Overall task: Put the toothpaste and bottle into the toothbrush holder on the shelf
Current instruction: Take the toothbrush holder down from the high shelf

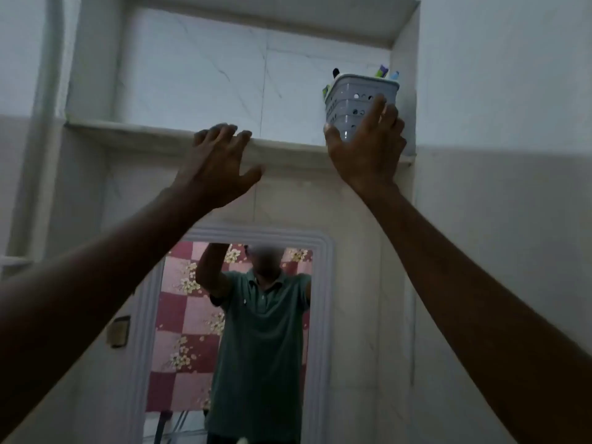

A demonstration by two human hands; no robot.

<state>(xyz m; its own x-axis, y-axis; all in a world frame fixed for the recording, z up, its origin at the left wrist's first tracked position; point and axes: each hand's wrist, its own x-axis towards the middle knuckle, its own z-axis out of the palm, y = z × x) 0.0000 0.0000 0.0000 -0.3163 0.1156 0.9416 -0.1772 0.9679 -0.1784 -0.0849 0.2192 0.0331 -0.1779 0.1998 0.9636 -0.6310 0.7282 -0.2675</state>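
Observation:
A grey perforated toothbrush holder (355, 97) stands at the right end of the stone shelf (134, 136), inside a wall niche. Coloured tips of several items (382, 72) stick out of its top; a dark tip shows at its left corner. My right hand (368, 149) is raised against the holder's front, thumb and fingers spread around its lower part. My left hand (221, 161) hovers open at the shelf's front edge, fingers apart, holding nothing. I cannot tell toothpaste from bottle among the tips.
The niche has tiled back and side walls; the holder sits close to the right wall. Below the shelf hangs a white-framed mirror (323, 315) showing a person in a green shirt with raised arms.

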